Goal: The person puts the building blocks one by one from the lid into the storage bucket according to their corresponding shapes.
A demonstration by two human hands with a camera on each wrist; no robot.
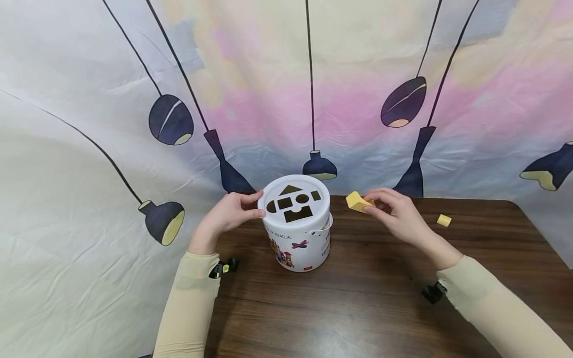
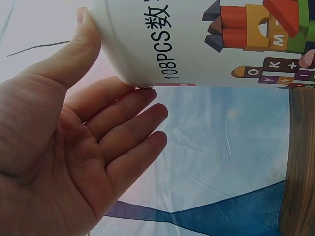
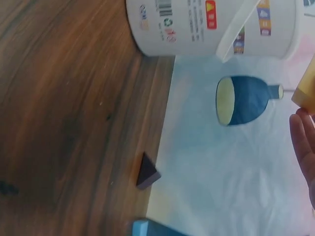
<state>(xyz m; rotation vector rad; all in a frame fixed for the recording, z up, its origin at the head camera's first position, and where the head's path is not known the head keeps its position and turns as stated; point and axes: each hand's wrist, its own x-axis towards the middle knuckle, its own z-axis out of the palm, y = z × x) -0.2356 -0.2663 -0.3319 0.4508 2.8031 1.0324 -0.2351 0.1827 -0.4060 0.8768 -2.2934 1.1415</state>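
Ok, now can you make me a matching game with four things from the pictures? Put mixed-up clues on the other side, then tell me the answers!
Things:
1. bucket lid
2. left hand
3. right hand
4. triangular block

Clues:
A. holding a yellow block
B. dark, lying on the wooden table
C. touching the lid's rim
D. white, on top of the bucket

Right pairs: 1-D, 2-C, 3-A, 4-B.
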